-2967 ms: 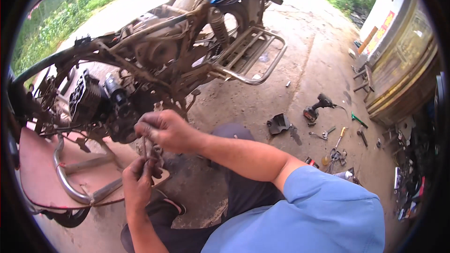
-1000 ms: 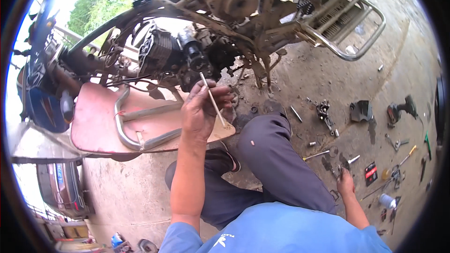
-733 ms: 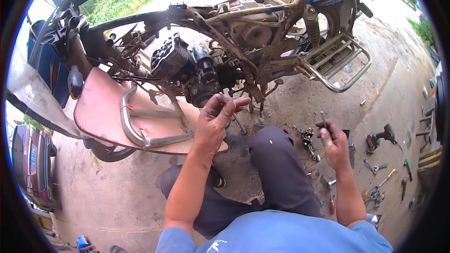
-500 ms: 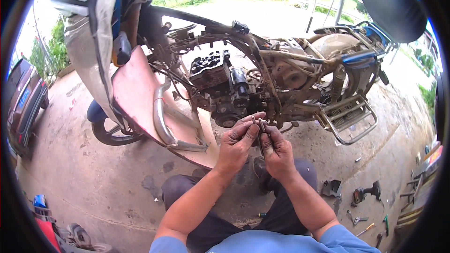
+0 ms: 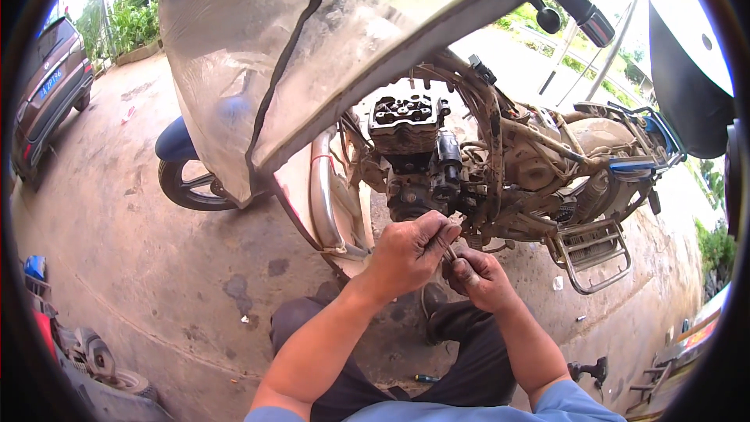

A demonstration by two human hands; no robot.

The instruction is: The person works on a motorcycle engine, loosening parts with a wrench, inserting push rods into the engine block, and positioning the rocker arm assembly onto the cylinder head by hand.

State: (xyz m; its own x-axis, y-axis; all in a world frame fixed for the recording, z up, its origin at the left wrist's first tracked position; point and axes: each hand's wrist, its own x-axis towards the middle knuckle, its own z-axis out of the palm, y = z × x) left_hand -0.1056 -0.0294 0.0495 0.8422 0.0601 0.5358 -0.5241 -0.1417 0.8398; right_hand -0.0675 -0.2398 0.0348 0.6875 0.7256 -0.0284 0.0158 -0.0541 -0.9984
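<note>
My left hand (image 5: pixel 414 252) is closed, thumb and fingers pinching the upper end of a thin metal rod (image 5: pixel 451 253). Just to its right and lower, my right hand (image 5: pixel 480 275) has its fingers curled round the rod's other end. Most of the rod is hidden in the fingers, so I cannot tell its exact kind. Dark grime covers the fingertips of both hands. Beyond them stands a partly stripped motorcycle engine (image 5: pixel 412 144), its cylinder head (image 5: pixel 404 112) exposed on top. Both hands are in front of the engine's lower part, held above my knees.
A greyish see-through cover (image 5: pixel 226 55) hangs over the motorcycle's front. A metal footrest frame (image 5: pixel 591 254) juts out at the right. On the floor lie a screwdriver (image 5: pixel 426 378) and a cordless drill (image 5: pixel 590 371). A parked car (image 5: pixel 55 94) stands at far left.
The view has shifted, and the cover now spans more of the top. My left hand has turned over the rod; my right hand sits lower. Two thin metal pieces showed earlier, one now.
</note>
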